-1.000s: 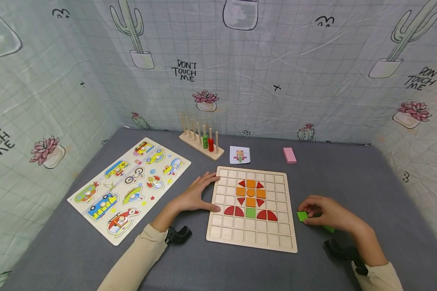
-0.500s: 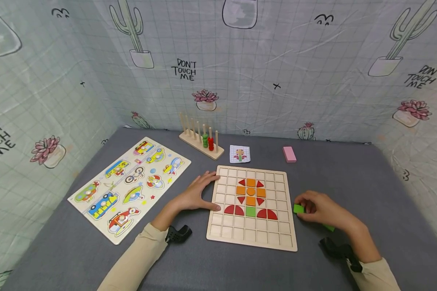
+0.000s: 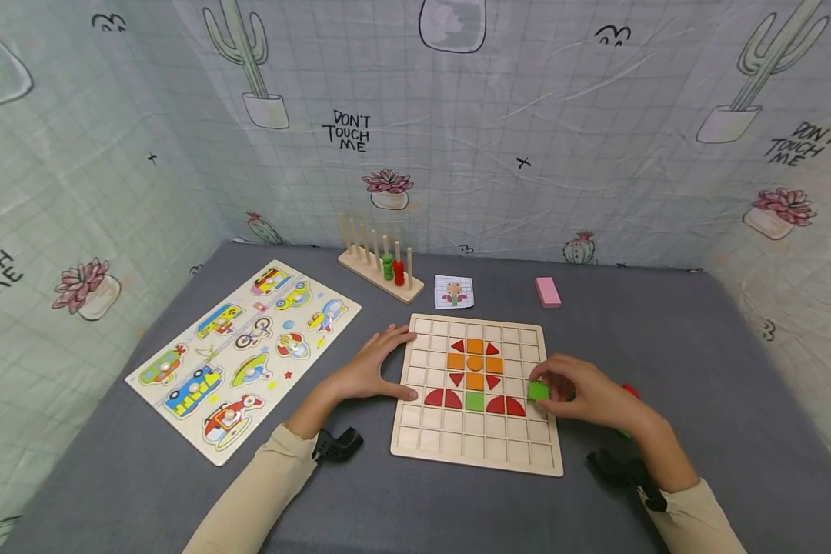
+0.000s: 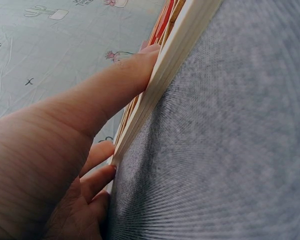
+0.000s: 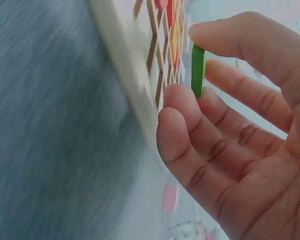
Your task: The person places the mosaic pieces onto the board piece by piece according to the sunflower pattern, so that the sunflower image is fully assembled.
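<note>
My right hand (image 3: 582,391) pinches a green square tile (image 3: 538,391) between thumb and fingertips, over the right edge of the wooden grid board (image 3: 443,455). In the right wrist view the green tile (image 5: 197,71) is seen edge-on. My left hand (image 3: 368,371) rests against the board's left edge, thumb and fingers spread; the left wrist view has the thumb (image 4: 125,75) on the rim. On the board lie orange squares around an orange circle (image 3: 474,363), small red triangles, red quarter-rounds (image 3: 505,405) in a row, and one green square (image 3: 474,402) between them.
Partly hidden behind my right forearm are a red piece (image 3: 632,391) and a green piece. Behind the board are a pattern card (image 3: 453,292), a pink block (image 3: 548,292) and a peg stand (image 3: 381,273) with green and red beads. A vehicle puzzle (image 3: 242,362) lies left.
My right hand has carried the green tile left from the table to over the board's right side. A red piece has come into view behind the forearm. The left hand has stayed put.
</note>
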A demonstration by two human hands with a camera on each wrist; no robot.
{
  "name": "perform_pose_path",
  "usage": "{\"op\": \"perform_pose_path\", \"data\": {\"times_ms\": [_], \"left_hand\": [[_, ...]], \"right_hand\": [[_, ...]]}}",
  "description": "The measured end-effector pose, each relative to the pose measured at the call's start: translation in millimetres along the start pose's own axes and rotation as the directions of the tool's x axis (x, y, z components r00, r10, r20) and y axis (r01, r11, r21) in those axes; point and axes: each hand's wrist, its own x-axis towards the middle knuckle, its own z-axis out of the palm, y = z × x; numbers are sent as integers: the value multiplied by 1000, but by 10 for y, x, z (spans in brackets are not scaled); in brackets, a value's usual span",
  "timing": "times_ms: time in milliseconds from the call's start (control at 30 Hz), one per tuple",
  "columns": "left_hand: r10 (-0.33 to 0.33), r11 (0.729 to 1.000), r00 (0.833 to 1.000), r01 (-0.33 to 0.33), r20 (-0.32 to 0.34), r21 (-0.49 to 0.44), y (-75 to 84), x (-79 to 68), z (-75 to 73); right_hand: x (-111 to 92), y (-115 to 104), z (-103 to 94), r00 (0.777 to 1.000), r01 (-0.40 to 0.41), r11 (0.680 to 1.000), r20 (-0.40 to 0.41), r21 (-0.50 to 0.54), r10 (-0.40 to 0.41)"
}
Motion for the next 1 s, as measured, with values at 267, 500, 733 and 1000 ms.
{"op": "perform_pose_path", "data": {"times_ms": [267, 500, 733, 1000], "left_hand": [[-6, 1000, 1000, 6, 9, -3, 2, -5, -11], [-2, 1000, 1000, 2, 6, 19, -8, -2, -10], [3, 1000, 1000, -3, 4, 16, -11, -1, -18], [-5, 1000, 1000, 5, 6, 18, 7, -1, -13]], "right_hand": [[197, -133, 139, 997, 13, 1000, 70, -4, -13], [302, -238, 287, 990, 50, 997, 126, 55, -57], [398, -364, 390, 977, 41, 996, 204, 79, -56], [440, -413, 484, 968, 121, 992, 218, 22, -123]]}}
